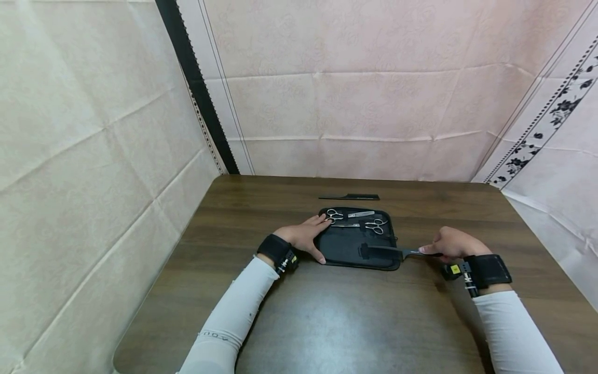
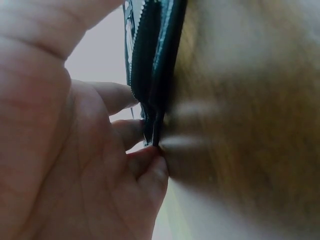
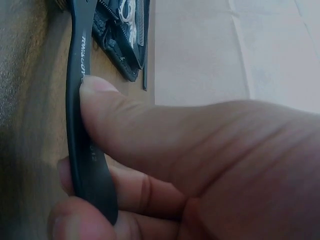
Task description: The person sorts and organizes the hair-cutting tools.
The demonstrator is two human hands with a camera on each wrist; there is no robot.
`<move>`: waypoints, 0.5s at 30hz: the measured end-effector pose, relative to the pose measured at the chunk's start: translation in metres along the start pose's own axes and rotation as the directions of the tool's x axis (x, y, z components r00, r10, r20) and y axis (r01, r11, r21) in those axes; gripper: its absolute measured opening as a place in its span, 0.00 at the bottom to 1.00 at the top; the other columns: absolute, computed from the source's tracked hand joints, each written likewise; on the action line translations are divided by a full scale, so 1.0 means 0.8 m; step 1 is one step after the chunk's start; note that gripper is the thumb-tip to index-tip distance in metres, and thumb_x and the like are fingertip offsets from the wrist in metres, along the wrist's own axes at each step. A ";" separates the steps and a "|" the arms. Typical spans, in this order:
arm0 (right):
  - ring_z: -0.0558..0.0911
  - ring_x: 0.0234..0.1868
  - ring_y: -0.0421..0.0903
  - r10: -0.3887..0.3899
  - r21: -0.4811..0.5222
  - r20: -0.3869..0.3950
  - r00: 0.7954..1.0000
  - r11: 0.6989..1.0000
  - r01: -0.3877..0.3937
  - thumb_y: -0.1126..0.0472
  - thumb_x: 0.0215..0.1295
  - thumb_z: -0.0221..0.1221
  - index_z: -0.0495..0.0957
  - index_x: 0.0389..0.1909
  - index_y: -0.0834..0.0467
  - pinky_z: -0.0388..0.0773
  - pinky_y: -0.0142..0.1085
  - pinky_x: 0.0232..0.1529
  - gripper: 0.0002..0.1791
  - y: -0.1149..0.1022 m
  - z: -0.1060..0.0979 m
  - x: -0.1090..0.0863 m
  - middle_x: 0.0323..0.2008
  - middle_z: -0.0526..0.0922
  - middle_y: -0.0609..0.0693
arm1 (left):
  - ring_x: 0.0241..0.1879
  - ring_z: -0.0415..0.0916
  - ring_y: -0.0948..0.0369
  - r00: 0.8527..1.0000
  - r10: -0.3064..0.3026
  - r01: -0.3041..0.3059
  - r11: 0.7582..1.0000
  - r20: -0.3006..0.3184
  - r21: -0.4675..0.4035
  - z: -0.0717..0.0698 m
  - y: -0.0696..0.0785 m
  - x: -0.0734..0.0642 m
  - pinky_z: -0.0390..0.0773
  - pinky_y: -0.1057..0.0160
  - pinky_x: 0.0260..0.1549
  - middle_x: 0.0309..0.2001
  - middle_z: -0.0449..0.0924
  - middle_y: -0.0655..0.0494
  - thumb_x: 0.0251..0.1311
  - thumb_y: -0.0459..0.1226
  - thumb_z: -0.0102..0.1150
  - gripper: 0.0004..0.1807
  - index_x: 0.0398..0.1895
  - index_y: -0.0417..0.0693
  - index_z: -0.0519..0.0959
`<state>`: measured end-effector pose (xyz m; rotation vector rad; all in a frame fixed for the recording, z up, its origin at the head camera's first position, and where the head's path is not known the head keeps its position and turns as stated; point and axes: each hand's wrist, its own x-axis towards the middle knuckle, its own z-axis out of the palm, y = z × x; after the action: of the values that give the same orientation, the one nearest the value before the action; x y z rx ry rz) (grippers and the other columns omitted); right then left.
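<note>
A black zippered case [image 1: 338,250] lies opened flat on the table, two pairs of silver scissors [image 1: 376,227] in its upper half. My left hand [image 1: 306,236] rests on the case's left edge with fingers and thumb spread. Its fingertips lie right at the zipper [image 2: 134,65] in the left wrist view. To the right of the case, my right hand [image 1: 450,244] pinches the curved handle of a black comb [image 3: 80,115] between thumb and fingers. Pale lettering shows on that handle. The comb's toothed end reaches over the lower right of the case, by a small black strap [image 1: 363,251].
Behind the case a second black comb [image 1: 355,197] lies flat on the brown wooden table [image 1: 261,208]. Pale cloth [image 1: 364,104] hangs at the back and along both sides. Each wrist wears a black band with a small camera.
</note>
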<state>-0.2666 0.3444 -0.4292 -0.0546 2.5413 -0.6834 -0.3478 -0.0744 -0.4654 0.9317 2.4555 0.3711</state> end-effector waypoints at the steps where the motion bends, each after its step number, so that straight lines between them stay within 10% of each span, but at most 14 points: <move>1: 0.68 0.17 0.40 0.000 0.002 0.001 1.000 1.000 0.000 0.46 0.71 0.64 0.77 0.20 0.57 0.66 0.34 0.24 0.24 0.000 0.000 0.000 0.15 0.74 0.45 | 0.85 0.26 0.53 1.000 -0.001 0.001 1.000 0.000 0.000 0.000 0.000 0.000 0.46 0.47 0.81 0.86 0.27 0.55 0.53 0.60 0.75 0.67 0.86 0.57 0.40; 15: 0.67 0.17 0.40 0.016 -0.011 0.016 1.000 1.000 -0.016 0.48 0.73 0.63 0.76 0.19 0.55 0.65 0.33 0.24 0.23 -0.001 0.003 0.003 0.15 0.73 0.44 | 0.85 0.27 0.53 1.000 -0.002 0.002 1.000 -0.004 -0.010 0.000 0.002 -0.003 0.47 0.46 0.81 0.86 0.28 0.56 0.54 0.60 0.75 0.67 0.86 0.57 0.41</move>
<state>-0.2674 0.3423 -0.4317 -0.0431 2.5279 -0.6606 -0.3453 -0.0748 -0.4642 0.9250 2.4564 0.3844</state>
